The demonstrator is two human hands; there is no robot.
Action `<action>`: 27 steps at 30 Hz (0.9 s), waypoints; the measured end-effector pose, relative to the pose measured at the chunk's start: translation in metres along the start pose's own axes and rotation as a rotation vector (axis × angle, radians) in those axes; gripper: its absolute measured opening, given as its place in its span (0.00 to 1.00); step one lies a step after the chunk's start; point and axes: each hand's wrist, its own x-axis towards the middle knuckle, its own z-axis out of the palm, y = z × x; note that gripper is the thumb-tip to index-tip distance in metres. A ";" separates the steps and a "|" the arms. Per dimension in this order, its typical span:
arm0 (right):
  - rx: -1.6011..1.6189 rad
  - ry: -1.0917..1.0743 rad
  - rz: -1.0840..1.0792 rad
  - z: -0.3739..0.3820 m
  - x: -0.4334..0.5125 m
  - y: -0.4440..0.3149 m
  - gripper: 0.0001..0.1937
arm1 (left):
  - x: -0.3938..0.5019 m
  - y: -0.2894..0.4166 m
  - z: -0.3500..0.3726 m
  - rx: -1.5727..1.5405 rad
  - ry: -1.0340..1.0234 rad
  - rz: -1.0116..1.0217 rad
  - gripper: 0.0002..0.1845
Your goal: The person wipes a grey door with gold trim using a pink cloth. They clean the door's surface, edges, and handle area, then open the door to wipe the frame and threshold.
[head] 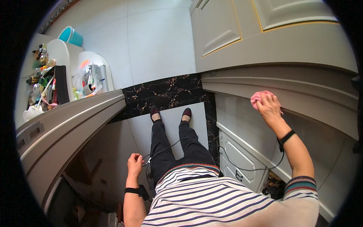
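My right hand is shut on a crumpled pink cloth and presses it to the edge of the grey door frame on the right. The palm and part of the cloth are hidden under the fingers. My left hand hangs at my side, its fingers curled in, and I see nothing in it. A thin black cable passes close by that hand and across my legs. Wrist bands sit on both arms.
A panelled grey door stands ajar at the upper right. Black marble threshold lies before my feet. On the left, beyond the other door jamb, shelves hold bottles, a plastic bag and a turquoise bin. A white cabinet stands at right.
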 end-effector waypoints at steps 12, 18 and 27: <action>-0.045 -0.144 0.003 -0.008 -0.001 0.006 0.09 | 0.007 -0.020 -0.032 -0.083 0.018 0.005 0.08; -0.062 -0.052 -0.082 -0.053 -0.027 0.027 0.11 | 0.017 -0.020 -0.013 -0.186 -0.002 -0.005 0.08; -0.039 -0.304 -0.194 0.084 0.034 -0.023 0.10 | -0.050 -0.077 0.042 -0.305 0.171 -0.078 0.08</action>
